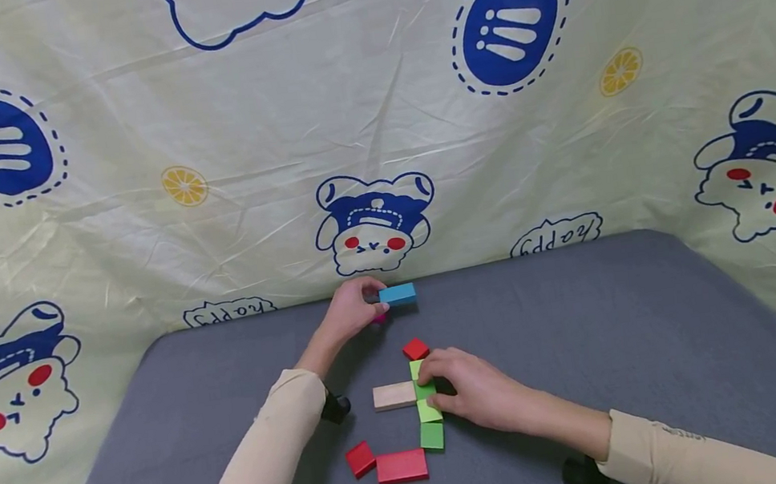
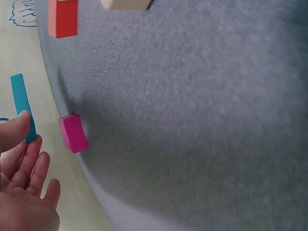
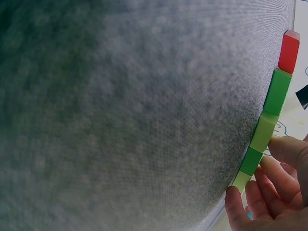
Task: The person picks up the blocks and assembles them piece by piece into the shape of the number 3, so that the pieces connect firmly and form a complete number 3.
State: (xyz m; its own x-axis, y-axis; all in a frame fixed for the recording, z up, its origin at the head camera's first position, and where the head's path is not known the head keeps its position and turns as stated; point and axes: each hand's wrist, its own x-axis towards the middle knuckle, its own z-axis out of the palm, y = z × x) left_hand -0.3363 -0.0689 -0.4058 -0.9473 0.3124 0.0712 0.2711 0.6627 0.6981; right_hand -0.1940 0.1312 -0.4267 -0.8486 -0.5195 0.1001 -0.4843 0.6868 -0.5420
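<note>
At the back of the table, my left hand (image 1: 352, 307) pinches a blue block (image 1: 398, 295) by one end between thumb and fingers. A magenta block (image 2: 73, 133) stands just below that hand, mostly hidden in the head view. My right hand (image 1: 482, 388) is at a row of light and dark green blocks (image 1: 432, 436), its bent fingers spread along the right side. The thumb touches a light green block (image 3: 264, 131), and the other fingertips are at the row's far end. A pale wooden block (image 1: 394, 396) juts left from the row.
A small red block (image 1: 416, 349) lies beyond the row's far end. Nearer me are a long red block (image 1: 402, 467) at the near end and a tilted red block (image 1: 361, 459) beside it. A printed cloth (image 1: 372, 115) hangs behind the grey table (image 1: 586, 314).
</note>
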